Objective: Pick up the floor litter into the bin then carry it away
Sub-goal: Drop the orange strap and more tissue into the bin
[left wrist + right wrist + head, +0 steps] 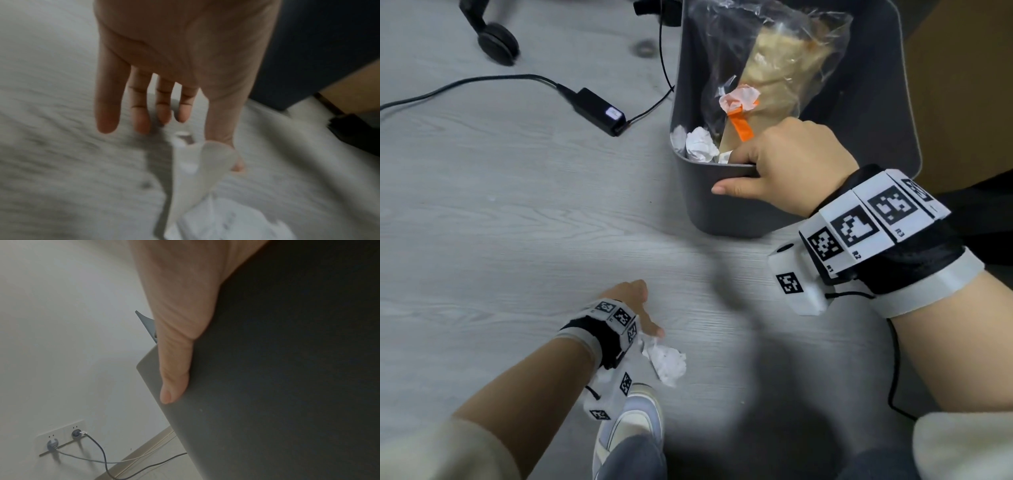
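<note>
A dark grey bin (722, 212) stands on the pale wood floor. My right hand (739, 171) grips its near rim, with the thumb (174, 378) flat on the bin's outer wall (267, 386) and the fingers hooked inside. The bin holds a clear plastic bag (777, 68), a wad with orange tape (739, 102) and crumpled white paper (700, 144). A crumpled white paper (667, 363) lies on the floor by my foot. My left hand (643, 315) reaches down over it with straight fingers (107, 113). One raised corner of the paper (205, 162) touches the thumb. The left wrist view is blurred.
A black power adapter (599, 111) and its cables lie on the floor left of the bin. A chair caster (498, 42) stands at the far left. My shoe (633, 421) is just below the paper. Wall sockets (61, 439) with plugged cables sit behind the bin.
</note>
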Tool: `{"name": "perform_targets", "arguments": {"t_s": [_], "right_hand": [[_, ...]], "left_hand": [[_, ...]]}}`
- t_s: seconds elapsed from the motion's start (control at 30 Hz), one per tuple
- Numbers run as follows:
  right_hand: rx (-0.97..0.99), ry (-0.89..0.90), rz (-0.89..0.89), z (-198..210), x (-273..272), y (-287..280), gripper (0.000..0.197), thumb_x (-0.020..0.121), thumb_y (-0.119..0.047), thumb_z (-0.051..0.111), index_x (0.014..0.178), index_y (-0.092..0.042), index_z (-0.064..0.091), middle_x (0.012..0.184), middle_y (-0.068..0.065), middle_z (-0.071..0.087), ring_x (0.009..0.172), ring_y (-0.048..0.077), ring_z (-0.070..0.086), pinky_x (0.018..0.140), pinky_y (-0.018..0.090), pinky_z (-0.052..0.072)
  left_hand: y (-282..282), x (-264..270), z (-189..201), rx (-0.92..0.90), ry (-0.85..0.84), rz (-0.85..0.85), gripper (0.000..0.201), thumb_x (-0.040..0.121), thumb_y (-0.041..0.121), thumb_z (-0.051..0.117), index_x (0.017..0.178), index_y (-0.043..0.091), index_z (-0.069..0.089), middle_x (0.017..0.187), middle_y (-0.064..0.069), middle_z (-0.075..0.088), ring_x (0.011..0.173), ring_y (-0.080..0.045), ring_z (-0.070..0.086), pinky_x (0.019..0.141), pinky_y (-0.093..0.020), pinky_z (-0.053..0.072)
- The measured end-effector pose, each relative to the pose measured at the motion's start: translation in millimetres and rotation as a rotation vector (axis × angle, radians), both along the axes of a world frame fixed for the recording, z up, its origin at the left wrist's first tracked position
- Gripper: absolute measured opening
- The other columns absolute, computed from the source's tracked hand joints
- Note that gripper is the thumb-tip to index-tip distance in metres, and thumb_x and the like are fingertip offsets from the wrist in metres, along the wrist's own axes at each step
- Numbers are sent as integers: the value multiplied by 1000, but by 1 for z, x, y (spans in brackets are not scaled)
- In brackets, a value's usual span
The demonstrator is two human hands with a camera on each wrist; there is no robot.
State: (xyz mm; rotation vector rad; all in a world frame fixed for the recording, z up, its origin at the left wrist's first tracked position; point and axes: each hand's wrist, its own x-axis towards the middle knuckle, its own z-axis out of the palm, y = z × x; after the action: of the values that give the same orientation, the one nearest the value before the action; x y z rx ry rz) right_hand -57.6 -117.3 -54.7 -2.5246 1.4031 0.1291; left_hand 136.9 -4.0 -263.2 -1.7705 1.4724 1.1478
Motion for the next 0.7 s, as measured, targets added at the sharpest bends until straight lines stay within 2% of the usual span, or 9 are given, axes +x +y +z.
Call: {"name": "perform_targets", "arguments": {"t_s": [0.07, 0.13, 0.27, 0.37, 0.47, 0.53, 0.6, 0.63, 0.7], "right_hand": [[-3, 1, -1, 0, 0, 1, 46, 81, -56, 50, 80, -12, 64, 53, -6, 35, 67, 26, 45, 61, 33, 36], [-11, -1, -3, 1, -1, 1, 46, 82, -55, 50, 79, -12, 64, 53, -7, 34, 67, 25, 44, 60, 33, 34], [-17, -4, -8, 1, -1, 3, 44, 82, -55, 51, 81, -14, 65, 53, -8, 33, 67, 25, 42, 62, 33, 34], [-26, 2, -10, 0, -1, 2, 44, 81, -56, 50, 85, -16, 66, 54, -8, 34, 69, 25, 43, 63, 33, 34], [-34, 6, -11, -1, -1, 1, 45, 81, -57, 49, 86, -16, 66, 54, -7, 34, 70, 26, 44, 64, 33, 34], [-40, 11, -6, -1, -1, 1, 45, 81, -57, 49, 87, -16, 66, 54, -7, 34, 70, 25, 43, 64, 34, 34], [-47, 15, -1, -1, 0, 1, 45, 81, -57, 49, 88, -17, 67, 55, -7, 34, 71, 24, 42, 64, 34, 34], [-46, 13, 0, -1, 0, 1, 45, 81, -57, 49, 89, -17, 67, 55, -7, 34, 71, 24, 43, 64, 34, 35], [-40, 8, 4, 0, 0, 1, 44, 81, -57, 50, 87, -17, 67, 55, -7, 34, 71, 25, 43, 64, 34, 36]], "left_hand": [[8, -10, 1, 15, -44, -51, 85, 54, 47, 81, 119, 15, 37, 124, -6, 42, 105, -32, 56, 84, -43, 52], [10, -17, 2, 25, -44, -46, 85, 56, 43, 82, 121, 14, 35, 127, -9, 41, 104, -33, 57, 82, -42, 52], [8, -24, 9, 121, 78, -28, 86, 64, 57, 71, 128, 13, 35, 130, -6, 49, 115, -27, 53, 97, -43, 46], [18, -37, 14, 192, 129, -237, 90, 56, 53, 79, 129, 25, 35, 128, -3, 44, 114, -28, 52, 94, -45, 49], [17, -47, 9, 232, 176, -451, 55, 66, 23, 79, 114, 23, 51, 114, -6, 41, 105, -30, 54, 87, -36, 48], [10, -45, 2, 248, 243, -484, 25, 75, 8, 69, 100, 13, 66, 109, -10, 59, 100, -29, 59, 85, -32, 49], [5, -37, 0, 169, 274, -437, 11, 75, 11, 68, 85, 13, 71, 80, -1, 68, 79, -18, 62, 75, -27, 53], [2, -31, 1, 129, 304, -371, 8, 75, 14, 68, 82, 14, 72, 64, 6, 63, 66, -11, 61, 68, -23, 52], [-8, -21, 12, 61, 421, -183, 11, 77, 17, 69, 85, 12, 75, 50, 15, 53, 45, 6, 53, 56, -16, 49]]}}
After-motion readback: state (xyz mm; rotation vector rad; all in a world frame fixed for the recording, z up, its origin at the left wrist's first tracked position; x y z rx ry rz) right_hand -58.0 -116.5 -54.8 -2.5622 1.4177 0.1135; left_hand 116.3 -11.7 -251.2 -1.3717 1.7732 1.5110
